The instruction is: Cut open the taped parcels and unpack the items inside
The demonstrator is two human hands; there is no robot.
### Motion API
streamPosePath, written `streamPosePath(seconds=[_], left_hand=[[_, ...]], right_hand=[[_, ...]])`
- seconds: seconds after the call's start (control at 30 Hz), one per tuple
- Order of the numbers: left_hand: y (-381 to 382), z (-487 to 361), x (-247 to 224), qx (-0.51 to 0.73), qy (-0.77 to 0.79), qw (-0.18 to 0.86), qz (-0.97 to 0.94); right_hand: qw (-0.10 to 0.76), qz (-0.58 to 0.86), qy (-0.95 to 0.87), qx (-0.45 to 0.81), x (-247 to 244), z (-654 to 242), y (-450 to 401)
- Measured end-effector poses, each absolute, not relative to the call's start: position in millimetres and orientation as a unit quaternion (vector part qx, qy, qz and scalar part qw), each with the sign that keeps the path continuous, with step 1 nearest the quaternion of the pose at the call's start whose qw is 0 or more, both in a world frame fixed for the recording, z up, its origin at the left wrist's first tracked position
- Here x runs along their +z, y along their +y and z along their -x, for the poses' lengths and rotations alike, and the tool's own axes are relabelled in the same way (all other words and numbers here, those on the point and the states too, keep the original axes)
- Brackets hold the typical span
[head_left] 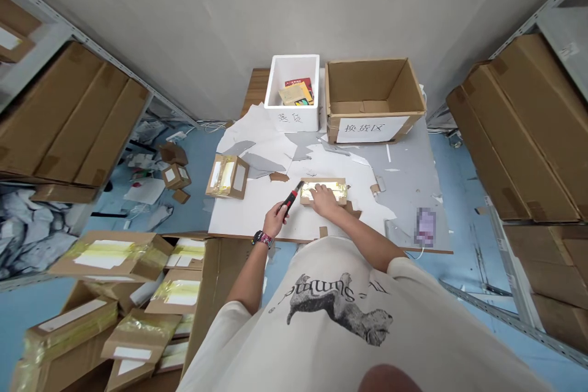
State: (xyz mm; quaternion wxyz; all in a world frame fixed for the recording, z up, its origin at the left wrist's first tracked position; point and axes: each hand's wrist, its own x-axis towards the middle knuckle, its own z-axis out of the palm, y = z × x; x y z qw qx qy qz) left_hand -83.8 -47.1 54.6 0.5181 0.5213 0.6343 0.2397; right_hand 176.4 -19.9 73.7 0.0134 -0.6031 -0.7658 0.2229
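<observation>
While the left forearm angles forward and inward over the table's front edge, the left hand (274, 220) sits above the white-papered part of the worktable (413, 180), its fingers closed round the handle of a red-and-black utility knife (291, 200). The knife slants away from the body and to the right, its tip at the far left corner of a small taped cardboard box (340, 187); whether blade and cardboard touch, I cannot tell. A patterned wristband (264, 237) circles the left wrist near the table edge.

Right arm: elbow out to the right, forearm running diagonally forward and to the left across the near edge. The right hand (324, 201) is palm down on the small box, fingers bent and slightly parted over the yellow-taped top; cannot tell whether thumb and fingers also grip its sides. The box lies flat near the middle of the table, long side roughly parallel to the front edge.

Surroundings: a second taped carton (236, 179) stands at the table's left side, well apart from both hands. Along the back, a white foam bin (291, 120) holds printed packets (296, 94); just beside it stands an open cardboard box (411, 117) with a handwritten label (372, 129).
</observation>
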Motion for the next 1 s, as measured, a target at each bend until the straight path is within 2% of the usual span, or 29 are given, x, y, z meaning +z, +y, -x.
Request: streamPosePath(seconds=[0.23,0.43,0.7,1.0], left_hand=[[-31,121,39,0.226,0.601,0.526,-0.558],[-4,139,21,0.181,0.553,0.544,-0.605],[32,153,0,0.136,0.468,0.545,-0.682],[62,142,-1,0.098,0.405,0.557,-0.718]], right_hand=[[-0.064,0.672,-0.704,0.219,67,-155,1],[-0.081,0.689,-0.675,0.251,80,-154,6],[-0.064,0.700,-0.655,0.278,89,-159,3],[-0.054,0.716,-0.637,0.282,85,-161,0]])
